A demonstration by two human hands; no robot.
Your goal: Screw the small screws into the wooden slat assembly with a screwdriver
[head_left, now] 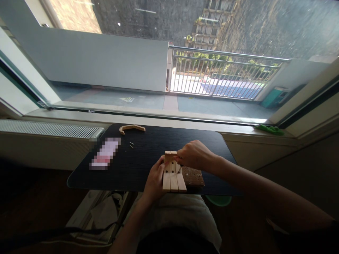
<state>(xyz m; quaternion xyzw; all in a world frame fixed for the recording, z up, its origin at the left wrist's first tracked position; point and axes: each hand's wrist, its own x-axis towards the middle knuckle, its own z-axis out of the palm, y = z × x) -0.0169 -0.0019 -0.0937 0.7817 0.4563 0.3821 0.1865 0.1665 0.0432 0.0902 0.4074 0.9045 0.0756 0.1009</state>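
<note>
A pale wooden piece made of slats (173, 182) with dark screw holes lies near the table's front edge. My left hand (155, 177) grips its left side, fingers curled round the edge. My right hand (194, 155) is closed above its right slat on a screwdriver (180, 168); the handle is hidden in the fist, and the thin shaft points down to a hole in that slat. A brown speckled block (195, 177) lies beside the wooden piece, partly covered by it.
On the dark table (148, 141) lie a curved wooden part (134, 127), a few small screws (131, 144) and a blurred pink-white item (106, 152). A radiator (53, 128) stands left, a window ahead. A green cloth (268, 129) rests on the sill.
</note>
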